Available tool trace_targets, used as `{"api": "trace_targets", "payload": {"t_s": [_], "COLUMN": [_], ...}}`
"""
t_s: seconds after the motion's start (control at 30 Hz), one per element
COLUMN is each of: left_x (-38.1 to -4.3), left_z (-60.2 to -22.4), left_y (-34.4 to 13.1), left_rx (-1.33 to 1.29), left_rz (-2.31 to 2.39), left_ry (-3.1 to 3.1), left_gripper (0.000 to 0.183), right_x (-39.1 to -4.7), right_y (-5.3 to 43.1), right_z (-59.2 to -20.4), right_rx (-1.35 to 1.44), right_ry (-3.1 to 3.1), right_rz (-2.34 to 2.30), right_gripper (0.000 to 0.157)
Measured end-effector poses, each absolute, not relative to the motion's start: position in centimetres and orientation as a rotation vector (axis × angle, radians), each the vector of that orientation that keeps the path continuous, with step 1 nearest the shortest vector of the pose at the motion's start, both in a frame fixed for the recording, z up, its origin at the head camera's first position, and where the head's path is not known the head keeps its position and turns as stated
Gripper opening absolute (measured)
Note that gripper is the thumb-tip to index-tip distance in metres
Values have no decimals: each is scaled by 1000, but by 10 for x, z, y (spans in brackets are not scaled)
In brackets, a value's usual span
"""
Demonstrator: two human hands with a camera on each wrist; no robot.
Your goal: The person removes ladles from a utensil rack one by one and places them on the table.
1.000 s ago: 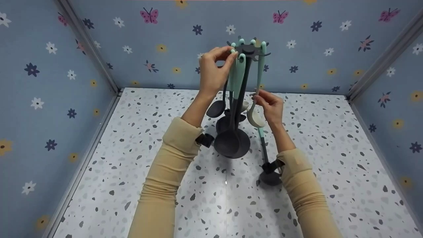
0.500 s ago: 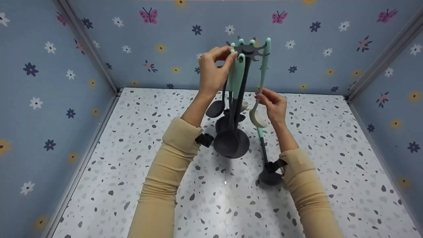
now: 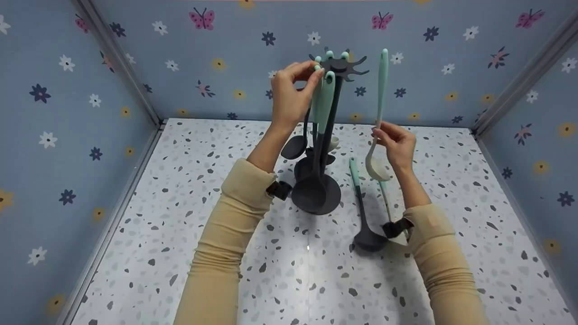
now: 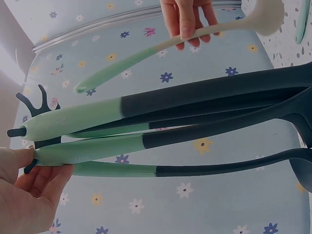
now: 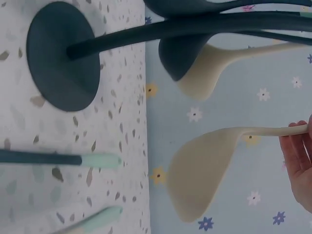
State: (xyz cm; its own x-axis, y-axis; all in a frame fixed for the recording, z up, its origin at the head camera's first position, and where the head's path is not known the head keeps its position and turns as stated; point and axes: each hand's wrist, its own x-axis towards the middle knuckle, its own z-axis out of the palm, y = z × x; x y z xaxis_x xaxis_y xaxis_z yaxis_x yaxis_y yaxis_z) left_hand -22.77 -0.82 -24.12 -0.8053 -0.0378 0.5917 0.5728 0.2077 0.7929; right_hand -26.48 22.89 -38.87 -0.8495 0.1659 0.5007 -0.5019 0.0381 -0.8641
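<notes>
My right hand (image 3: 396, 143) pinches the cream neck of a ladle (image 3: 383, 85) with a mint handle. That ladle hangs in the air, apart from the dark utensil rack (image 3: 339, 67); its cream bowl (image 5: 204, 170) shows in the right wrist view. At the rack's top, my left hand (image 3: 291, 92) pinches the mint handle end of a dark utensil (image 4: 92, 150) by a hook. Beside it another dark utensil (image 4: 73, 119) hangs on its own hook. Several more utensils hang there, partly hidden, among them a dark spoon (image 3: 294, 147) and a cream ladle (image 5: 207, 68).
On the speckled table (image 3: 180, 271) lies a dark ladle (image 3: 370, 239) with a mint handle. A cream utensil (image 3: 386, 203) lies to its right, partly behind the right wrist. The rack's round base (image 5: 61, 58) stands on the table. Flowered panels (image 3: 226, 58) enclose the back and sides.
The right hand has lifted the cream ladle off the rack's right hook and moved it to the right. The left hand has stayed at the rack.
</notes>
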Motion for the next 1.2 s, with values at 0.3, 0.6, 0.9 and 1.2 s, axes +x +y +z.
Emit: {"api": "trace_targets", "payload": {"t_s": [0.3, 0.6, 0.9, 1.2], "left_x": [-227, -251, -252, -258], "left_z": [-239, -255, -256, -263], "left_y": [-7, -7, -8, -8], "left_rx": [-490, -496, -514, -513], "left_rz": [-1643, -1653, -1612, -1609], "left_ry": [-2002, -1990, -1997, -1985], "left_gripper": [18, 18, 18, 18], "right_x": [-263, -269, -252, -282], "right_y": [268, 310, 321, 384], "right_z": [-406, -440, -442, -518], "right_rx": [97, -62, -272, -417], "right_ry": [-2006, -2149, -2331, -2387], "right_rz": [1739, 1669, 1456, 1466], "right_gripper": [22, 24, 31, 33]}}
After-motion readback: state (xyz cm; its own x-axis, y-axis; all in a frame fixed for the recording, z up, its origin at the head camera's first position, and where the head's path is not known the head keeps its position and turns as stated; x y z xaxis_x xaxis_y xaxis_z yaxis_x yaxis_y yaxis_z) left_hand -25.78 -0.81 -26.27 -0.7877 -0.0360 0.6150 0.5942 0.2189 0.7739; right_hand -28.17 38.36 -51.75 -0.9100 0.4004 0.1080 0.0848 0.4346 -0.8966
